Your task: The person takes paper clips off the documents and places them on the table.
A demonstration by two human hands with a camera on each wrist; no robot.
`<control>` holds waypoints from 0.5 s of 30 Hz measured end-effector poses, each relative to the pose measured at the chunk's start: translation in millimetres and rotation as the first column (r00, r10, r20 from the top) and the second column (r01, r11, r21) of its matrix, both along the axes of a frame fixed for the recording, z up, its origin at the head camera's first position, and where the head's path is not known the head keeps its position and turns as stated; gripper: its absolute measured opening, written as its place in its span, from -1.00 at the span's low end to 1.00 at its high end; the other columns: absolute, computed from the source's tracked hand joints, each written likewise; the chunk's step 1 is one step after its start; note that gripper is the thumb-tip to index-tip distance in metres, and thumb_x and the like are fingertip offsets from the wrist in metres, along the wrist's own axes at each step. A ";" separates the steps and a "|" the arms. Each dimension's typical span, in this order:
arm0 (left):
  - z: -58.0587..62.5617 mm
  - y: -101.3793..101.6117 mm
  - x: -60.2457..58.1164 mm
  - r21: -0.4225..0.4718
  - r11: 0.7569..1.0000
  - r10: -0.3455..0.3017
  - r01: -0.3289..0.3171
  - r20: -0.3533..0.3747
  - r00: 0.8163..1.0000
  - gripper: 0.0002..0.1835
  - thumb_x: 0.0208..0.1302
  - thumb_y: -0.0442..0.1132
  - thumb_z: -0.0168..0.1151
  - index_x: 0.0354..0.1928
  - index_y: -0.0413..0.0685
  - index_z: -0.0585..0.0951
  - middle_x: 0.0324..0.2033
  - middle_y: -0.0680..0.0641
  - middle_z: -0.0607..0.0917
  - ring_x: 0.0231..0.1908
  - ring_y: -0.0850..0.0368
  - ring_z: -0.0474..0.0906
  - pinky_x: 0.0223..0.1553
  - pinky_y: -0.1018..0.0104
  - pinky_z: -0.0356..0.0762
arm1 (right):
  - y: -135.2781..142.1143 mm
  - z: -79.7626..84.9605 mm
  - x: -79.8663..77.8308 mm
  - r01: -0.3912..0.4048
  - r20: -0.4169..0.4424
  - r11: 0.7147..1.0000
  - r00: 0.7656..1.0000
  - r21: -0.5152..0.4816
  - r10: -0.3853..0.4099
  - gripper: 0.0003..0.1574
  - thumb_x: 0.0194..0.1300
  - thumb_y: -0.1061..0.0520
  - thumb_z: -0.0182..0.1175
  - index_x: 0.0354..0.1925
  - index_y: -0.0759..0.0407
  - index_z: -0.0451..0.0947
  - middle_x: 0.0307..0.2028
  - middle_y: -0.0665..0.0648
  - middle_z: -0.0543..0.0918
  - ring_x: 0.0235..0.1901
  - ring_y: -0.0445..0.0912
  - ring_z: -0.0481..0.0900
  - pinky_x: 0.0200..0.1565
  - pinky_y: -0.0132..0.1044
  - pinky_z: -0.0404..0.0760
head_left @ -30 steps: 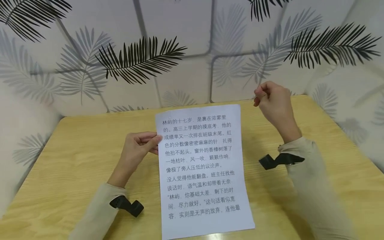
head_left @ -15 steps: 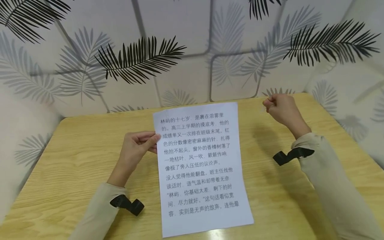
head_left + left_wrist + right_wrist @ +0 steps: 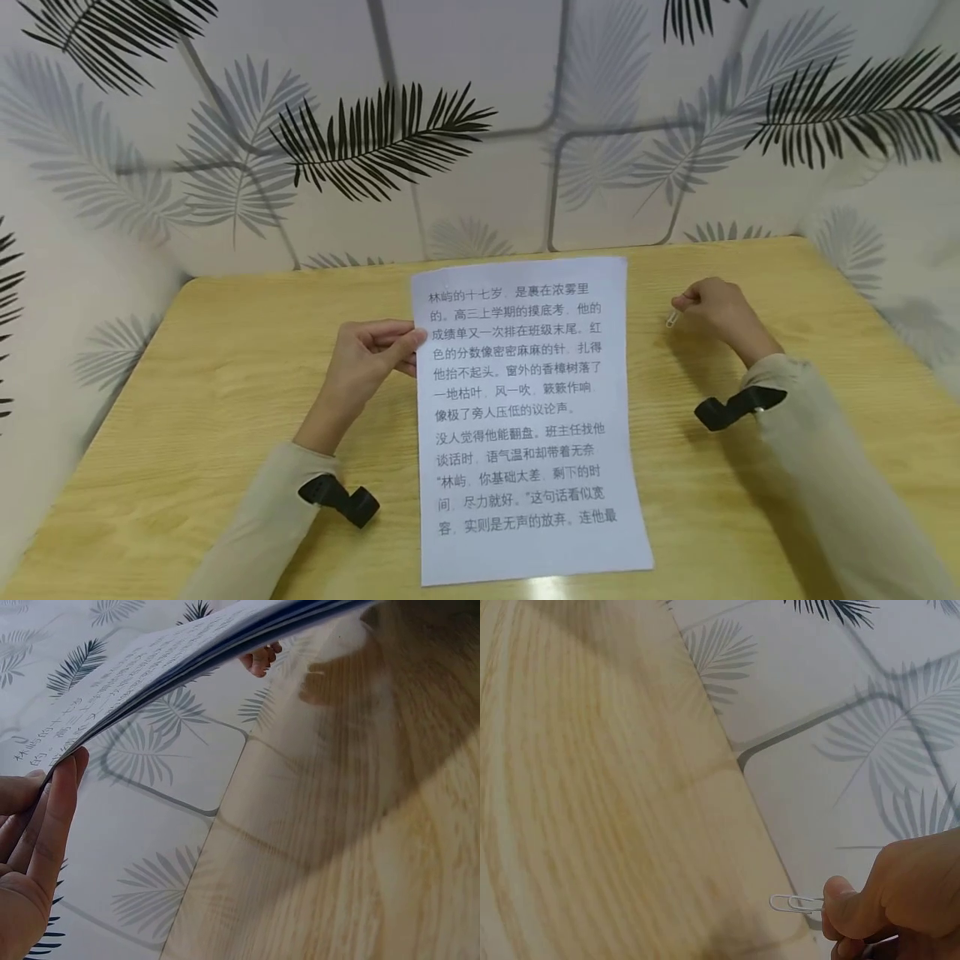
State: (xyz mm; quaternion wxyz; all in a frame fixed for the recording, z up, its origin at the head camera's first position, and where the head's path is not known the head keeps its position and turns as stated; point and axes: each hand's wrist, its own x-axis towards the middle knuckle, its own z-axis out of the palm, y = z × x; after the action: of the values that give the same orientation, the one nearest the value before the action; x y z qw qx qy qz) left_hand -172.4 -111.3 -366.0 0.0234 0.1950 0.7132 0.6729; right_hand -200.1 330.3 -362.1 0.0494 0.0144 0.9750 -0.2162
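My left hand [image 3: 360,367] pinches the left edge of a sheaf of printed paper sheets [image 3: 525,550] between thumb and fingers. It stands tilted up above the table, with lines of black Chinese text on its front. In the left wrist view, the sheaf [image 3: 217,656] shows several layered edges and bends slightly, with fingers [image 3: 56,825] behind it. To the right of the paper, my right hand [image 3: 723,317] pinches a small whitish paper clip [image 3: 802,901] by one end. The clip's rounded loop sticks out past the thumb, pointing down toward the table in the head view.
Both forearms are over a light wood table [image 3: 247,375] with a glossy surface. A pale wall covering [image 3: 480,192] with dark and grey leaf prints rises behind its far edge. Black camera mounts [image 3: 341,500] sit on both wrists.
My right hand has come down from near the table's far edge, and the paper clip now shows below its fingers. The left hand keeps its grip on the sheets; the head view has shifted slightly.
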 end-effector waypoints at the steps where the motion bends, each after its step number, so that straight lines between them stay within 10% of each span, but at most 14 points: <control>1: 0.1 2.3 -0.9 0.001 1.000 -0.008 0.007 0.004 1.000 -0.72 0.27 -0.42 0.23 -0.08 -0.56 0.60 -0.40 -0.02 0.78 -0.53 0.17 0.69 -0.42 0.26 0.74 | 2.6 -2.2 0.8 0.003 0.000 1.000 1.000 -0.003 -0.003 -0.58 0.45 0.09 -0.01 -0.34 0.43 0.56 -0.31 0.35 0.57 -0.42 0.06 0.37 -0.42 -0.23 0.37; 8: 1.9 5.6 -0.4 0.001 1.000 -0.015 0.015 0.016 1.000 -0.75 0.26 -0.43 0.24 -0.10 -0.54 0.62 -0.38 -0.22 0.76 -0.54 0.17 0.69 -0.44 0.24 0.74 | 6.9 -14.3 4.0 0.002 0.022 1.000 1.000 -0.027 -0.002 -0.61 0.41 0.11 0.01 -0.39 0.39 0.54 -0.34 0.32 0.56 -0.42 0.06 0.37 -0.45 -0.28 0.32; 15: 3.6 -0.9 2.4 -0.005 1.000 0.004 -0.004 0.037 0.999 -0.75 0.26 -0.42 0.24 -0.10 -0.52 0.62 -0.35 -0.30 0.75 -0.54 0.15 0.69 -0.43 0.22 0.74 | -2.8 -4.5 7.4 0.050 -0.148 0.997 0.987 -0.066 -0.059 -0.63 0.40 0.10 0.05 -0.22 0.45 0.56 -0.34 0.37 0.58 -0.38 0.13 0.40 -0.45 -0.25 0.35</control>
State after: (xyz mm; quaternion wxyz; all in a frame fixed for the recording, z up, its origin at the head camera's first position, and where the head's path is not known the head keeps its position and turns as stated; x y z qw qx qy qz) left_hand -170.0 -112.2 -362.4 0.0357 0.1811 0.7148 0.6745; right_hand -192.7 327.5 -366.6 -0.0296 0.0232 0.9680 -0.2480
